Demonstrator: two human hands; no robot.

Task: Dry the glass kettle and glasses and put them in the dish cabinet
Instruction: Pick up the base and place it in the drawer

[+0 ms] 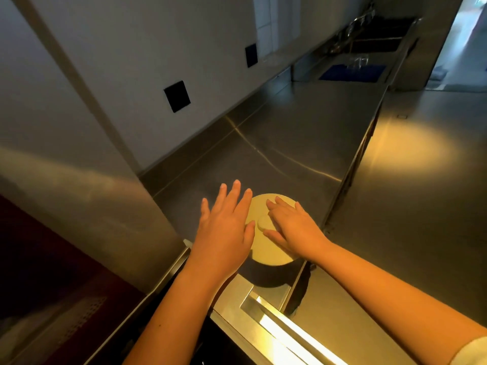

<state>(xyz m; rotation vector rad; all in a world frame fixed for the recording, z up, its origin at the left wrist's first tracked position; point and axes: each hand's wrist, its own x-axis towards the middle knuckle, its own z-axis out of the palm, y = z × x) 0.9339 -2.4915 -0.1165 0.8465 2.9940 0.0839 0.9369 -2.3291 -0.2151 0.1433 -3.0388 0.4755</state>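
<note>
right hand (293, 231) on lid (265, 251) — (pale, knobbed)

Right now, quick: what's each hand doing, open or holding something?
Left hand: open, fingers spread, beside the round lid.
Right hand: open, fingers flat on the lid, nothing held.

This looks like a big work kitchen, the kind found in a restaurant. A long shiny steel counter (303, 122) runs along a plain grey wall (118, 61). At the far end of the counter are deep sinks (379, 43) with bent metal taps (353, 30). Just before the sinks, a blue mat (340, 72) lies on the counter with clear glasses (358, 60) on it. Black sockets (177, 96) sit in the wall above the counter. Below the counter's near end is a steel front with a long handle (276, 317).
</note>
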